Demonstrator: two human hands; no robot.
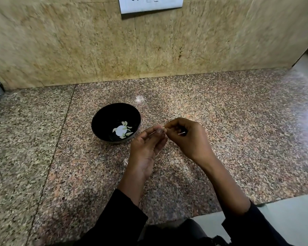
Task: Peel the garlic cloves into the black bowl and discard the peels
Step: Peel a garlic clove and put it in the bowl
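Both my hands meet over the granite counter (220,121), just right of the black bowl (103,119). My left hand (146,148) is palm up, fingers curled in, thumb and fingertips pinching a small garlic clove (162,129) at the top. My right hand (187,137) comes in from the right, back of the hand up, fingers curled, thumb and forefinger pinching at the same clove where the two hands touch. A thin pale sliver (182,133) shows below my right fingers, maybe peel, can't tell for sure.

Black bowl sits on the counter left of my hands, close to my left fingertips but not touching. Inside it a bright white patch at the bottom with several peeled cloves (125,123) around it.

A small scrap of peel (126,162) lies on the counter beside my left wrist. Another pale scrap (139,99) lies behind the bowl, nearer the wall.

Tan stone backsplash (78,47) behind, white switch and socket plate (150,4) at top centre. Black sleeves (117,219) on both arms
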